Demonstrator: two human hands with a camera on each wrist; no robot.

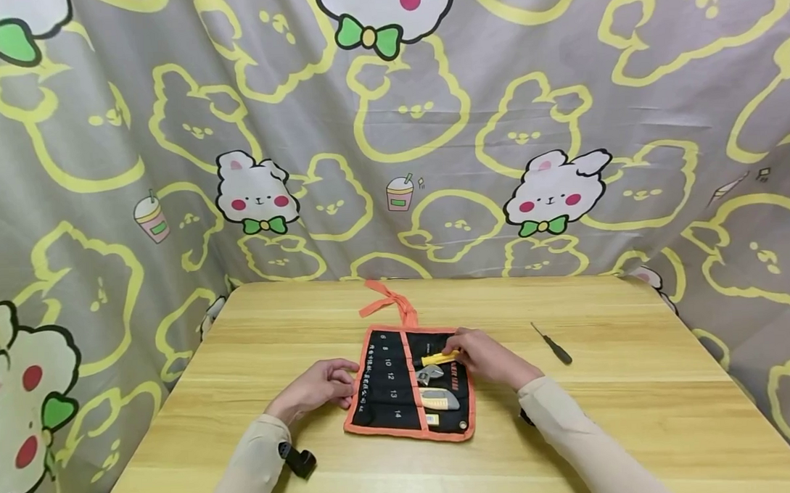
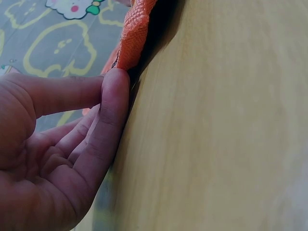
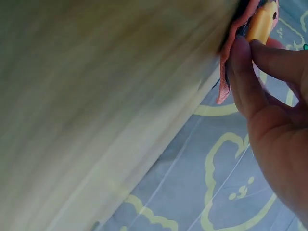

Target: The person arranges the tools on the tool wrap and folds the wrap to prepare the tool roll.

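Observation:
A black tool pouch (image 1: 393,384) with orange trim lies unfolded on the table, numbers printed down its left panel. My left hand (image 1: 321,385) pinches the pouch's left edge between thumb and forefinger, at the orange trim (image 2: 132,41) in the left wrist view. At the upper right of the pouch, my right hand (image 1: 487,356) pinches a yellow tool (image 1: 438,358) whose other end reaches to the middle seam; its kind is hidden by the fingers. Below it, an adjustable wrench (image 1: 430,374) and a utility knife (image 1: 441,399) sit in the right panel.
A screwdriver (image 1: 555,350) with a black handle lies on the wooden table (image 1: 636,412), right of the pouch. Orange ties (image 1: 393,301) stretch from the pouch's top edge toward the back. A patterned curtain (image 1: 430,129) hangs behind and beside the table.

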